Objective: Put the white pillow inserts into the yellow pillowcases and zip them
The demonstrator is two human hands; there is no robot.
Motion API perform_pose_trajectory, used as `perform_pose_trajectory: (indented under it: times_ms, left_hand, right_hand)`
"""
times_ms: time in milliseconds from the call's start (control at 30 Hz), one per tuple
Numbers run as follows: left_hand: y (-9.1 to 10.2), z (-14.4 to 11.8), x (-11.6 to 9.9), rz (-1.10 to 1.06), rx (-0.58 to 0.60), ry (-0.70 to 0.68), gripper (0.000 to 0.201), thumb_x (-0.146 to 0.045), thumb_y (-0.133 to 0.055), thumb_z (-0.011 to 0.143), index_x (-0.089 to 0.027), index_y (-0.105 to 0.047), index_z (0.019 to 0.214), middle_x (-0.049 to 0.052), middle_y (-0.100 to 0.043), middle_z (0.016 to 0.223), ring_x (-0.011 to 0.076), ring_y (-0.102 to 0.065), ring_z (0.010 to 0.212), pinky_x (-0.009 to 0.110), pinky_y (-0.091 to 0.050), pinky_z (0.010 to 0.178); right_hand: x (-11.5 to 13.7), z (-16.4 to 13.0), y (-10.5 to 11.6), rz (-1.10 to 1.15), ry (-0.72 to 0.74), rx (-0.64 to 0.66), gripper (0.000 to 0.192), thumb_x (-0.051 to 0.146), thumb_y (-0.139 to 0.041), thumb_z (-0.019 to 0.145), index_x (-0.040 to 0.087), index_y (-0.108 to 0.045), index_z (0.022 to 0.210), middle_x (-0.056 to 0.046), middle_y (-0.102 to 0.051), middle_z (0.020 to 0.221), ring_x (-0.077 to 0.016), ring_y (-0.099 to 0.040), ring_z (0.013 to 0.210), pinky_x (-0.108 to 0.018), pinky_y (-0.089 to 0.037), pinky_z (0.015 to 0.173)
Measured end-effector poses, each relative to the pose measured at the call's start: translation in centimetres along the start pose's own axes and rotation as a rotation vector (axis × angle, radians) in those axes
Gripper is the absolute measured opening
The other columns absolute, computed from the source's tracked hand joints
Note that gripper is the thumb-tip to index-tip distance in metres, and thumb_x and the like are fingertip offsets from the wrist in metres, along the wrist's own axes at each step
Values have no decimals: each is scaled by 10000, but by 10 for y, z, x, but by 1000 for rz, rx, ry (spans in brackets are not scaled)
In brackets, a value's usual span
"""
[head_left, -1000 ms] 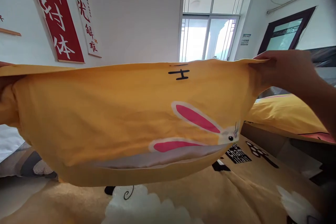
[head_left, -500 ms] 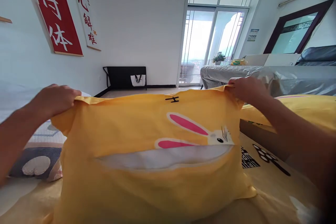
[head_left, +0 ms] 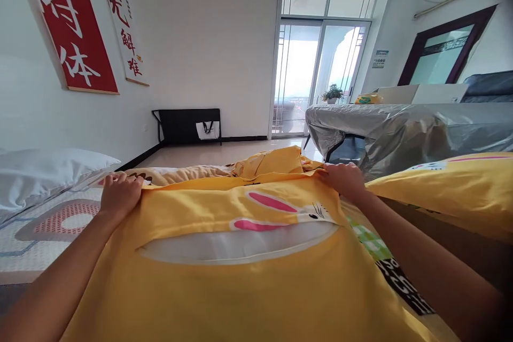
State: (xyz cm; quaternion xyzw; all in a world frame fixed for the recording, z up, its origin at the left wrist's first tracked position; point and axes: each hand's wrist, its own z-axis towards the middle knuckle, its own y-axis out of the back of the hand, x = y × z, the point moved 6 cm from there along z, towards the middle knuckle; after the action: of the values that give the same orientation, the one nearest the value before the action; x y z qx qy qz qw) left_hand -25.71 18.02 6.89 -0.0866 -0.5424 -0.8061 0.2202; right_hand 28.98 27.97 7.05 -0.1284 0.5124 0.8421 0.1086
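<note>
pillow [head_left: 240, 278] flat on bed [head_left: 52, 224], opening up | left hand [head_left: 119, 195] fingers curled, gripping far left corner | right hand [head_left: 344, 179] fingers curled, gripping far right corner | second pillow [head_left: 449, 192] at right

A yellow pillowcase [head_left: 240, 278] printed with a pink-eared rabbit is seen laid flat, its far edge gripped at both corners: the left corner is pinched by the left hand [head_left: 118, 195], the right corner by the right hand [head_left: 345, 179]. A white pillow [head_left: 236, 243] is exposed through the slit opening across the case (the slit gapes just below the rabbit). A bunched yellow duvet [head_left: 276, 160] is seen just beyond the far edge. A white bed pillow [head_left: 44, 171] is seen at the left, a second yellow pillow [head_left: 449, 192] at the right. Red scrolls [head_left: 68, 26] are hung on the left wall, and a silver-covered sofa [head_left: 401, 128] is placed near the glass door [head_left: 316, 75].
</note>
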Motion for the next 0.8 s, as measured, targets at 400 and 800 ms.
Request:
perform_pose_trajectory:
  times_ms: [400, 800]
  left_hand:
    - [-59, 7, -3, -176, 84, 77, 425, -183, -236, 917, -131, -657, 944, 125, -724, 953, 317, -567, 1046, 560, -330, 914]
    - [-70, -129, -50, -1057, 158, 119, 633, -536, -340, 841, -262, -435, 1404, -18, -459, 1454, 221, -379, 1370, 384, -287, 1162]
  right_hand:
    - [13, 18, -66, 118, -91, 52, 364, 344, -404, 939, 123, -689, 991, -188, -707, 896, -293, -667, 881, -413, -405, 795]
    - [52, -138, -68, 903, 48, 158, 591, 586, -337, 881, 325, -461, 1396, 8, -475, 1428, -251, -450, 1312, -403, -407, 1067]
